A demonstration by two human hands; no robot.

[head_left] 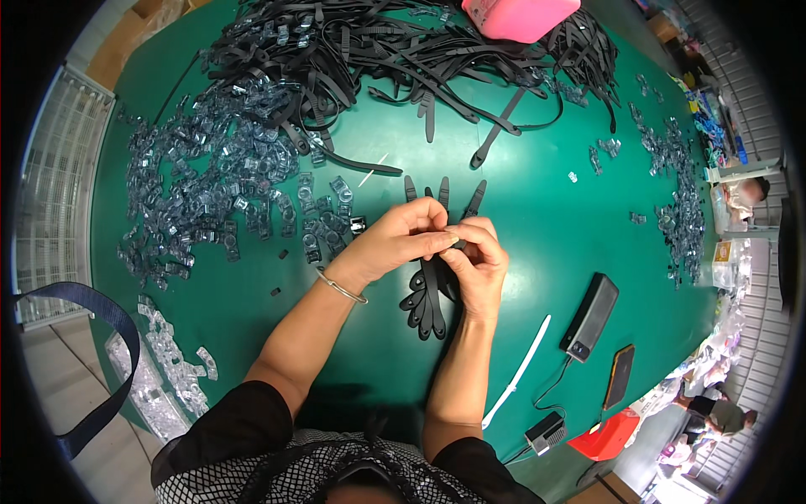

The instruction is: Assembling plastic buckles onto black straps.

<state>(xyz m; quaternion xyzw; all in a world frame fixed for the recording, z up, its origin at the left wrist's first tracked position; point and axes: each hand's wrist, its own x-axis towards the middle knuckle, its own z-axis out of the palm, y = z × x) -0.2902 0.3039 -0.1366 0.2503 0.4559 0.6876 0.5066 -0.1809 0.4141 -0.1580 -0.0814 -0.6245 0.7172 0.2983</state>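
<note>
Laid across the green desk point(546, 244) at center frame, beneath left hand point(396, 241) and right hand point(482, 267), with each grip pinched closed, contents too hidden to tell: black straps point(431, 307), likely light, pliable, best taken mid-length.

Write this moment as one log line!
left hand: fingertips against right hand; black straps: under both hands; grip: unclear; bluish clips: left and right
</note>
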